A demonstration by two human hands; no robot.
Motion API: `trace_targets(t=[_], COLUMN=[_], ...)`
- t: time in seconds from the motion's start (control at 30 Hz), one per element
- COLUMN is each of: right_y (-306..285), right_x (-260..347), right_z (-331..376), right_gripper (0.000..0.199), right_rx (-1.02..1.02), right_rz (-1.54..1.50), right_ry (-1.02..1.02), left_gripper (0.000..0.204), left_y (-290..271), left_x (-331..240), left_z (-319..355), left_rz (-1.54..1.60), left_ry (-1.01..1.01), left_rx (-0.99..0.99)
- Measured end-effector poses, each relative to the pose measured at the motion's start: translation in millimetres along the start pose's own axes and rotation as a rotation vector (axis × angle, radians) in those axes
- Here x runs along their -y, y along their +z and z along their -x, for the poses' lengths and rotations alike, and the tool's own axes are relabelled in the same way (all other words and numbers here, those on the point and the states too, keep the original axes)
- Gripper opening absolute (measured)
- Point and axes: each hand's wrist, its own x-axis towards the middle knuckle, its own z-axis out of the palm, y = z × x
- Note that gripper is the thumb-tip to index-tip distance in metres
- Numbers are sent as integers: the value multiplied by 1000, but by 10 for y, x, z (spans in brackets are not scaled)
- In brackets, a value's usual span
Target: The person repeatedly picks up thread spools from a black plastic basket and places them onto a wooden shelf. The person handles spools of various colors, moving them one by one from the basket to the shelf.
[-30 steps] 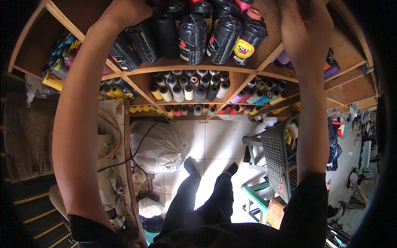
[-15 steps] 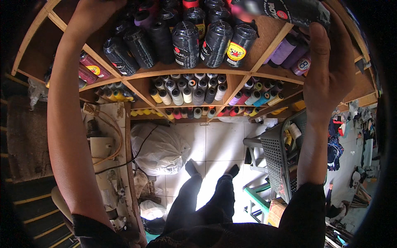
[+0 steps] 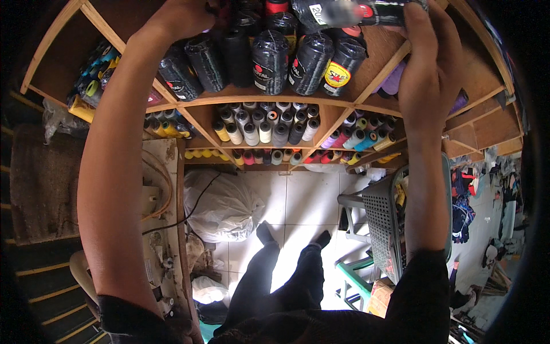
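Observation:
My right hand is raised at the top right, closed on one end of a black thread spool in clear wrap. The spool lies sideways in front of the upper shelf, with a white label and a red mark on it. My left hand reaches into the same shelf at the upper left, beside the dark spools. Its fingers are partly cut off by the top edge, so their grip is hidden. Below the hands stand several wrapped black spools, one black spool with a yellow label at the right end.
Lower compartments hold rows of grey, white and coloured spools. A sewing machine table stands at left, next to a white plastic bag. At right are a grey perforated basket and a green stool.
My right hand has moved left with the black spool, bringing it over the shelf's spools. My left hand has shifted right and lower, nearer the dark spools. The view has shifted slightly.

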Motion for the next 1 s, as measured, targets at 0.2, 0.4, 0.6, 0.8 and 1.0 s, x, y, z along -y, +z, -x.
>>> trace_targets(t=[0.2,0.4,0.6,0.8,1.0], right_y=[401,595,1682,2159,2537], right_x=[324,247,85,-204,-393], right_z=[-132,-567,-1132,-1069,-1109], right_gripper=[30,30,33,70,72], right_rx=[-126,492,1206,1398,1540], right_rz=[-467,-82,631,805,784], right_ry=[493,578,256,295,-81], left_gripper=[29,33,39,40,40], left_y=[-412,-685,-524,-203,-416], left_x=[-169,-626,-189,372,-228], left_z=[661,1052,1149,1091,1197], left_rz=[371,353,-68,399,46], left_ry=[-37,-85,57,118,54], left_rx=[-568,-762,-1074,-842,-944])
